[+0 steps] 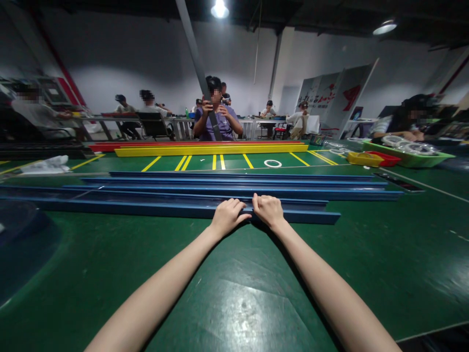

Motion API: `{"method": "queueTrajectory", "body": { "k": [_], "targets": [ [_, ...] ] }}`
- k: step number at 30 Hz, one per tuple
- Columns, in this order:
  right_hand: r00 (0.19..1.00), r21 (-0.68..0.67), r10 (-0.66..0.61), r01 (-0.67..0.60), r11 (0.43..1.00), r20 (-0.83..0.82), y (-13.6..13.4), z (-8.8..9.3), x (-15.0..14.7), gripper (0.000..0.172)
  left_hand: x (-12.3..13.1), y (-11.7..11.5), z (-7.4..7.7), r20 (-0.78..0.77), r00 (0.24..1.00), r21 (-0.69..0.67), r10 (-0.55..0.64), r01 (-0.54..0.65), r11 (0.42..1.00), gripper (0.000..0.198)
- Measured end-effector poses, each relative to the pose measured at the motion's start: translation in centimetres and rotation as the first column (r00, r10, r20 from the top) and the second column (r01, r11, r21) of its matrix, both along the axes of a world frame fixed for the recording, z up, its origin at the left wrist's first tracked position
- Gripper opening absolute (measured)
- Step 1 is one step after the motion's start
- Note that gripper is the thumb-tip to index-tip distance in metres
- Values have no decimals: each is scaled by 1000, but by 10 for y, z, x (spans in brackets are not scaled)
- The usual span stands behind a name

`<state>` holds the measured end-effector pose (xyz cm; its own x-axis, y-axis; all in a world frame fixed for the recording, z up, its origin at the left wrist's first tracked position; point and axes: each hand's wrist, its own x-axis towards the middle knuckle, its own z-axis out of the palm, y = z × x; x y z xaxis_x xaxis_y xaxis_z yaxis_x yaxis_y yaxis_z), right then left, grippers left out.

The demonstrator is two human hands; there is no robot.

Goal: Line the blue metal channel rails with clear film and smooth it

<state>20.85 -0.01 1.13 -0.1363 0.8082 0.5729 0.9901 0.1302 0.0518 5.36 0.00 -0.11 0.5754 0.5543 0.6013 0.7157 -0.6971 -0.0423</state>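
Observation:
A long blue channel point(164, 208) lies across the green table directly in front of me. My left hand point(227, 216) rests over it, fingers curled across its top and thumb along the near wall. Close to its right, my right hand point(268, 210) is closed like a fist over the same channel, knuckles up. Whatever its fingers pinch is hidden from view. Behind the near channel, several more blue channels point(308, 188) lie roughly parallel, their ends uneven.
Yellow channels point(212, 150) and red channels point(161, 144) lie farther back. A white ring point(273, 164) sits on striped markings. To the right are a dark phone-like slab point(399, 182) and a green tray point(436, 157) holding rings. Across the table, a person point(220, 120) holds a dark upright bar point(196, 58).

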Motion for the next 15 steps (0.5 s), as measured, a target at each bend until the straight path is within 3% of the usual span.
{"method": "queueTrajectory", "body": {
  "k": [4,15],
  "targets": [
    [999,21,-37,37,999,-1,-3,0,13,47,3,-2,1,-44,998,63,-52,55,996,37],
    [993,29,-119,118,993,27,-7,0,54,48,2,-5,2,-53,999,80,1,3,997,34]
  ]
}}
